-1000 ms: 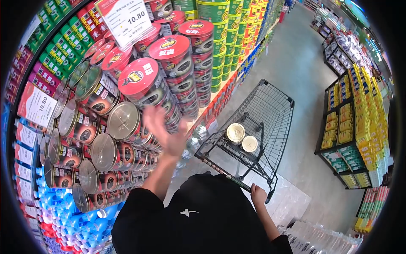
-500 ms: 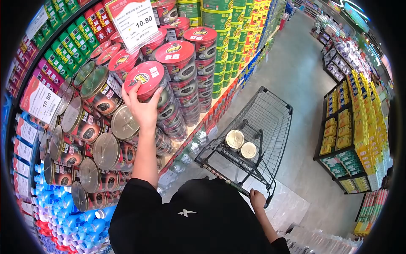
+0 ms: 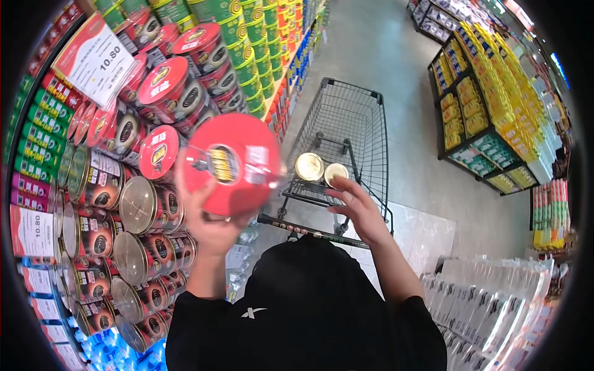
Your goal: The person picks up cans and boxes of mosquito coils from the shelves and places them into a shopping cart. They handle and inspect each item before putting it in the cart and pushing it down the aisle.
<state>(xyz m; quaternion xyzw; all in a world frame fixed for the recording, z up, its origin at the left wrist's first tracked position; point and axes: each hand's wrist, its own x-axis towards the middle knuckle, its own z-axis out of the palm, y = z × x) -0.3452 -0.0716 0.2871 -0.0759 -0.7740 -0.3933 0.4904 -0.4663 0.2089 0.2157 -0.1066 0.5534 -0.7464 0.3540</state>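
My left hand (image 3: 213,235) grips a round tub of mosquito coils (image 3: 247,179) with a red lid, held up in front of the shelf with the lid facing me. Motion blurs the tub's edge and the fingers. My right hand (image 3: 360,213) is raised over the near end of the black wire shopping cart (image 3: 315,232), fingers apart and nothing in them. Inside the cart stand two cans with pale gold lids, a larger can (image 3: 309,167) and a smaller can (image 3: 336,174). More red-lidded tubs (image 3: 163,81) are stacked on the shelf to the left.
Clear-lidded tubs (image 3: 137,204) lie on their sides along the left shelf, near a price sign (image 3: 94,60). Green tubs (image 3: 224,37) rise behind. Across the aisle floor (image 3: 371,37) stands a display of yellow packs (image 3: 495,93). Clear-wrapped goods (image 3: 489,303) are at lower right.
My left hand has lifted the red-lidded tub off its stack and brought it right, closer to me. My right hand has let go of the cart handle and risen, opening.
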